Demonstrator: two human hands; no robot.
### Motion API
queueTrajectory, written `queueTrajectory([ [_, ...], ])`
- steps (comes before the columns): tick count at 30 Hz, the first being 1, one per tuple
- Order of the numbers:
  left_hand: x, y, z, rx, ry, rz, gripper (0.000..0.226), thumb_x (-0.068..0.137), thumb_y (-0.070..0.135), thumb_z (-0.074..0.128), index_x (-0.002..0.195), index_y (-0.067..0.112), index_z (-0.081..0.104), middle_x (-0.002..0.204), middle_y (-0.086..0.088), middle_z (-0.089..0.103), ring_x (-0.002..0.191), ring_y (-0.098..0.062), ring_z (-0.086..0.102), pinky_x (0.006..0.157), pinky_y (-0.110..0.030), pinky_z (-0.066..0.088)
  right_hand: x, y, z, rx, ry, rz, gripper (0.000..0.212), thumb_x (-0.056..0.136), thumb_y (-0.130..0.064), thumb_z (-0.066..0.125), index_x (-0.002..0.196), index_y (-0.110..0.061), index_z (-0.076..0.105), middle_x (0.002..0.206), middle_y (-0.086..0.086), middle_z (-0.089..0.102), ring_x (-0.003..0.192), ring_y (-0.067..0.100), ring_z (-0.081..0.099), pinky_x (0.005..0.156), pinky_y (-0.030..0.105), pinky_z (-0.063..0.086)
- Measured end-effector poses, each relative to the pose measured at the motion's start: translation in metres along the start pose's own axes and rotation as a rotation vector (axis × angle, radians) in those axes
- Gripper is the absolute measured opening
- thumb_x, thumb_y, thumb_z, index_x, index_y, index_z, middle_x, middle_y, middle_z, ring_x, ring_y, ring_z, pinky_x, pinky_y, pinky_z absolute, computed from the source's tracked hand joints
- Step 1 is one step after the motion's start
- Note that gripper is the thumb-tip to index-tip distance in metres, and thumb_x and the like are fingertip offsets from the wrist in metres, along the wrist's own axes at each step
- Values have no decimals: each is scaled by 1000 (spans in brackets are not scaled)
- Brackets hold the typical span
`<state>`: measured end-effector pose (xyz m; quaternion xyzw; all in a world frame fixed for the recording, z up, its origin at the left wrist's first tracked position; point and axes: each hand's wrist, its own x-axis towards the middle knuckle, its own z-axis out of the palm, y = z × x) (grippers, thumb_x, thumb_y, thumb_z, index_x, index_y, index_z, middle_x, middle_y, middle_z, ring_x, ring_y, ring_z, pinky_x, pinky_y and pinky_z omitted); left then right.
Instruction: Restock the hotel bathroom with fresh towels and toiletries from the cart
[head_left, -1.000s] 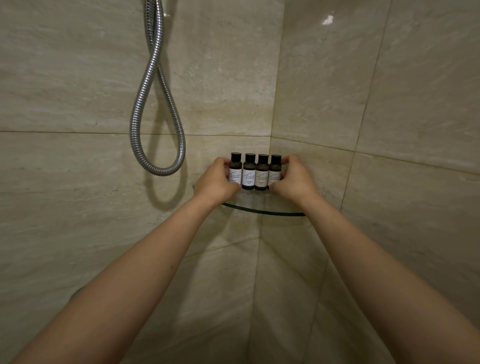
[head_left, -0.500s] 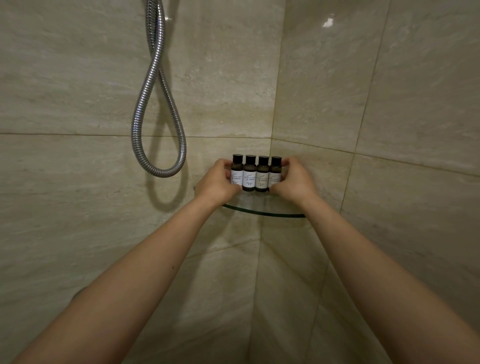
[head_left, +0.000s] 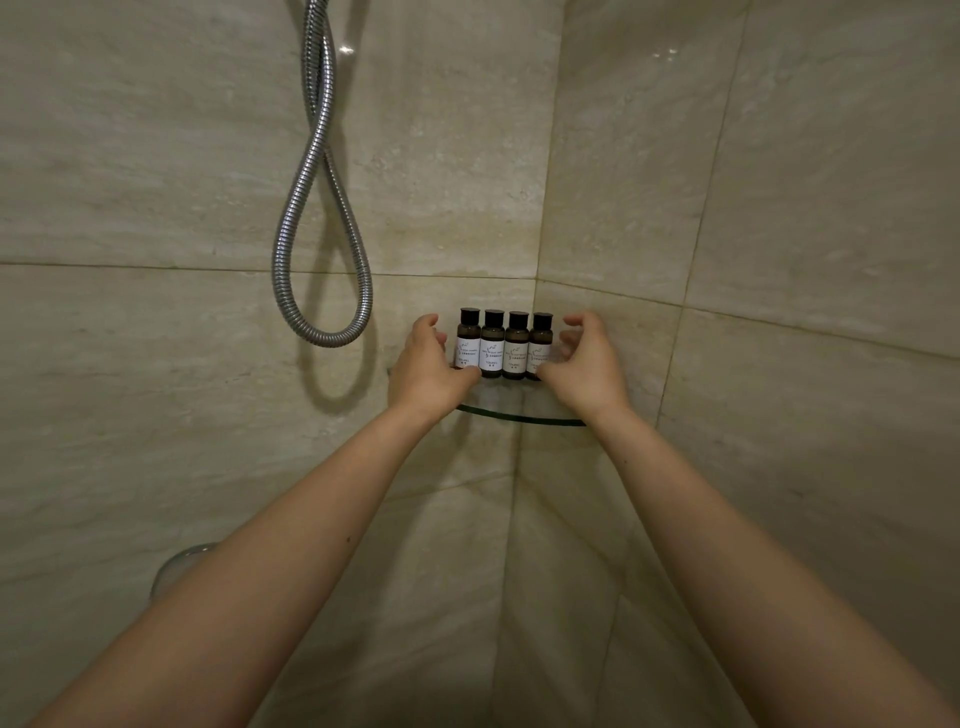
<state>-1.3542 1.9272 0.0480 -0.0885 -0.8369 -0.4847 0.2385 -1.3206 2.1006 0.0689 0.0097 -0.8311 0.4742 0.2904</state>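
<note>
beige stone-look tiles cover two walls that meet in a corner, the left wall (head_left: 156, 156) and the right wall (head_left: 779, 182), with grout lines running across both. two bare forearms reach up from the bottom of the view toward that corner, the left forearm (head_left: 291, 519) and the right forearm (head_left: 701, 519). a ribbed metal shower hose (head_left: 332, 338) hangs in a long loop on the left wall and throws a shadow beside it. low on the left, a pale round fitting (head_left: 176, 566) shows partly behind the left forearm. a clear glass corner shelf (head_left: 519, 417) is fixed where the walls meet. the left hand (head_left: 426, 369) and the right hand (head_left: 587, 364) are cupped at either end of the shelf, fingers loosely curved and spread, closed around nothing; a gap shows between the upper fingers and the outer bottles, while each thumb lies low in front of the row's ends, and contact there cannot be told. between the hands stand four small dark bottles (head_left: 516, 343), upright in a tight row on the shelf against the corner, touching side by side, each with a black cap and a white label too small to read.
</note>
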Motion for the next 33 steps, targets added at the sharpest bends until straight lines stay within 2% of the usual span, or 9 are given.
queueTrajectory([
  [4,-24,6,1,-42,57,38,82,79,22,73,147,14,29,138,-2,47,123,-18,49,102,-41,45,-17,-2,-6,96,24,-38,61,82,-9,72,137,-14,44,133,4,53,114,16,55,94,31,49],
  [8,-53,12,-2,-121,59,107,59,85,16,68,138,14,43,132,1,49,117,-10,48,99,-23,39,-35,-4,-11,168,117,-72,49,86,-5,64,134,-12,56,127,3,60,102,9,57,92,25,48],
  [12,-78,21,-7,-302,65,129,38,87,8,64,121,22,54,121,5,59,110,-5,55,86,-6,37,-58,-8,-11,367,154,-15,34,89,-4,61,122,-13,64,107,-3,64,94,9,60,95,38,54],
  [14,-92,29,-9,-415,112,123,33,88,1,60,112,22,58,108,7,63,94,-1,58,78,-7,41,-74,-9,-14,444,184,4,28,90,-2,59,112,-18,65,99,-5,64,93,15,63,90,38,56],
  [16,-104,35,-10,-500,123,97,28,88,-1,57,107,20,61,101,7,64,83,2,58,75,-8,45,-92,-9,-17,492,233,26,23,91,-2,57,103,-20,65,91,-4,65,85,18,63,73,31,56],
  [18,-115,36,-5,-559,73,69,23,90,1,57,103,20,62,97,4,66,81,-4,61,77,-18,50,-113,-5,-21,492,260,67,21,91,-2,57,101,-18,66,86,-1,64,74,14,60,61,24,51],
  [20,-128,37,1,-589,-15,40,18,92,5,58,104,18,61,91,2,65,78,-10,62,73,-25,52,-136,2,-25,463,277,118,21,90,-1,56,98,-18,66,84,-1,64,73,12,60,66,26,51],
  [24,-168,39,14,-642,-210,-31,16,94,5,55,108,13,60,82,2,60,67,-6,58,60,-18,48,-193,14,-35,409,346,239,19,89,-1,58,95,-19,64,85,-1,63,83,15,60,84,36,51],
  [33,-307,33,31,-726,-651,-148,16,94,5,54,104,16,58,82,1,60,67,-6,58,60,-20,48,-367,18,-70,296,609,486,20,89,2,55,103,-11,62,80,0,59,69,10,54,67,24,44],
])
